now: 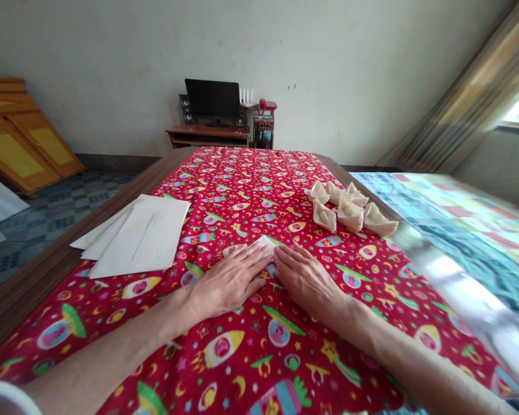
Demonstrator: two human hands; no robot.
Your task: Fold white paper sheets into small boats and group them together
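A small piece of folded white paper [266,243] lies on the red patterned cloth [225,357] in front of me. My left hand [233,279] is laid flat over it, fingers stretched out, covering most of the paper. From the other side, the straight fingers of my right hand [305,278] rest at the paper's right edge. Both hands are open and press down without gripping. Several folded paper boats [350,215] stand in a group at the right. To the left, a fanned stack of white paper sheets [145,236] lies on the cloth.
The cloth covers a dark wooden table [38,282]. Beyond its far end, a monitor [213,99] and speakers sit on a low desk [210,131]. A bed [462,230] is at the right, a wooden cabinet [28,138] at the left. A white rim [11,392] shows bottom left.
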